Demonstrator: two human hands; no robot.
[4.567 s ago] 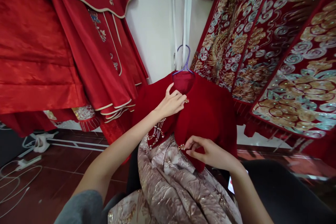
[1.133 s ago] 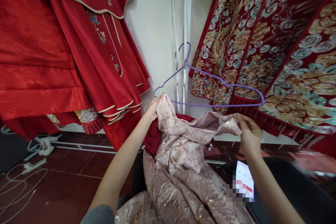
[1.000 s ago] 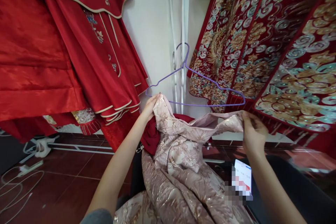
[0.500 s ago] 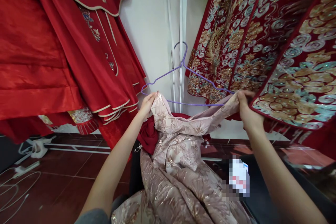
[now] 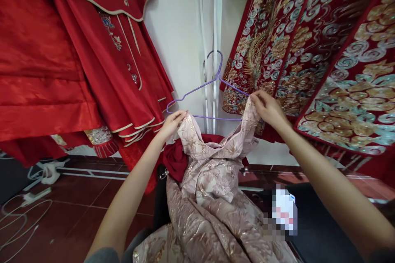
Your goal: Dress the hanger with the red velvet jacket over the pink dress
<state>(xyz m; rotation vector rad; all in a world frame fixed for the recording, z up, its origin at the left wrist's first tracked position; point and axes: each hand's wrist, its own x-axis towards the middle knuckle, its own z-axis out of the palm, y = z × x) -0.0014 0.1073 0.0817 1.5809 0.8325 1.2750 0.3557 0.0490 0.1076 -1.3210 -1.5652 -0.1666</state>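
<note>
Well, nearest of all is the dusty pink dress (image 5: 212, 176), its skirt heaped loosely over what looks like the person's lap, its top held up toward the purple hanger (image 5: 197, 87). The left hand (image 5: 173, 125) pinches one shoulder between thumb and fingers; the right hand (image 5: 270, 111) grips the other, a little higher, so the neckline makes a deep V. I'd judge the work half done: the right shoulder seems to cover its end of the hanger (whether the wire runs inside or behind the cloth, I can't tell), while the left end sticks out bare, so that side is left. The fabric looks stiff and glossy, creased, with gold-brown leafy patterning. Dark red cloth (image 5: 175, 160) bunches beside the bodice. Farther back, plainer red garments (image 5: 66, 49) hang to the left and heavily embroidered ones (image 5: 296, 49) to the right.
</note>
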